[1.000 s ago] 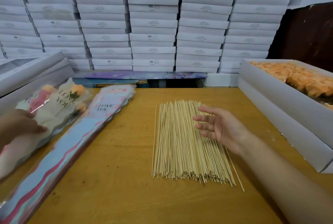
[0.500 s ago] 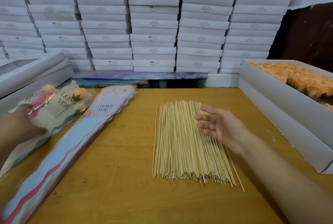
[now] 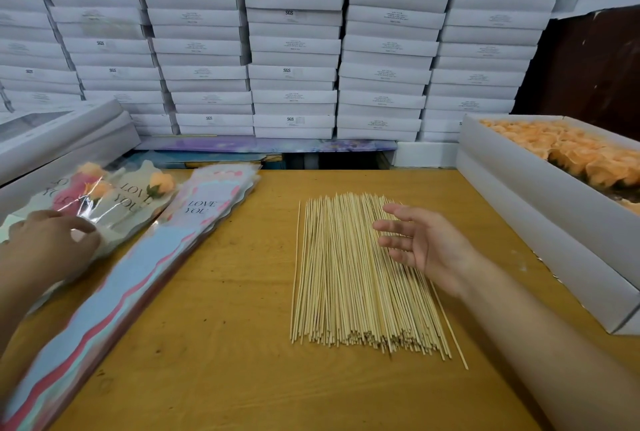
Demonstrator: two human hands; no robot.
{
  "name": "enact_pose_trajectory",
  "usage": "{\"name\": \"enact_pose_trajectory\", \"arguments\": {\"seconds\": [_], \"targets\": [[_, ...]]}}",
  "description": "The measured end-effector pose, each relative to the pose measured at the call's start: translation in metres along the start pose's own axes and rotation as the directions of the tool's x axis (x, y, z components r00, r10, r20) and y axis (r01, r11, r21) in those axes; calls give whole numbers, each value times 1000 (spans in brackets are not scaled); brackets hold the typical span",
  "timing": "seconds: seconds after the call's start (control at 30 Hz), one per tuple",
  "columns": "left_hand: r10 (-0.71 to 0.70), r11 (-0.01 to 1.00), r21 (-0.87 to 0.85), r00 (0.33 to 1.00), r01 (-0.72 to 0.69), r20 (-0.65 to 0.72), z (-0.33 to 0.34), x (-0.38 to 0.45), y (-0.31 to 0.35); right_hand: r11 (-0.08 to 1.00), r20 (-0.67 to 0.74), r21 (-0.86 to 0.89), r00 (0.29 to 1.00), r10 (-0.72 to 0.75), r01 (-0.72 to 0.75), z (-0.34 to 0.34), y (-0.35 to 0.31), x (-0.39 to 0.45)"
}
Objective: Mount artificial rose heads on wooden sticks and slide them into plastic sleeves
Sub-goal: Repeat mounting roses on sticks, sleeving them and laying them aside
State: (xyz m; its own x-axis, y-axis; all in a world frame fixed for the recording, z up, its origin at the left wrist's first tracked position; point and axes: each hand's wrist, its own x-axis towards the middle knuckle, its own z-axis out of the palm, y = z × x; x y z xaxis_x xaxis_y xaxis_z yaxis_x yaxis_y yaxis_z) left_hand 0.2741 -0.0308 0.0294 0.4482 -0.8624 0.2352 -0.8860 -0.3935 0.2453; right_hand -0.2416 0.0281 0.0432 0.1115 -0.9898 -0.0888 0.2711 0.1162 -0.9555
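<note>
Wooden sticks (image 3: 360, 278) lie mid-bench under my right hand (image 3: 427, 247), fingers straight and apart, while my left hand (image 3: 48, 247) rests, fingers relaxed, on sleeved roses (image 3: 104, 202) at the bench's left edge.

I saw a wall of stacked white boxes (image 3: 294, 46) behind the wooden table (image 3: 225, 309), some marked SGS. A purple printed board (image 3: 263, 145) lay flat under the stacks, and dark brown wall (image 3: 588, 63) showed at the right
</note>
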Motion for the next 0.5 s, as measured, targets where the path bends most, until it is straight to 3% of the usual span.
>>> {"name": "enact_pose_trajectory", "arguments": {"seconds": [0.1, 0.2, 0.3, 0.5], "targets": [[87, 995, -35, 991, -91, -105, -7, -16, 20, 1000, -7, 4, 1000, 7, -7, 0, 0, 0], [257, 936, -180, 936, -304, -241, -14, -45, 66, 1000, -21, -8, 1000, 13, -13, 1, 0, 0], [359, 858, -341, 923, -384, -136, -9, -82, 116, 1000, -22, -27, 1000, 6, -6, 1, 1, -1], [505, 787, -411, 863, -460, 1, 20, -141, 171, 995, -57, -99, 998, -12, 6, -3, 2, -1]]}}
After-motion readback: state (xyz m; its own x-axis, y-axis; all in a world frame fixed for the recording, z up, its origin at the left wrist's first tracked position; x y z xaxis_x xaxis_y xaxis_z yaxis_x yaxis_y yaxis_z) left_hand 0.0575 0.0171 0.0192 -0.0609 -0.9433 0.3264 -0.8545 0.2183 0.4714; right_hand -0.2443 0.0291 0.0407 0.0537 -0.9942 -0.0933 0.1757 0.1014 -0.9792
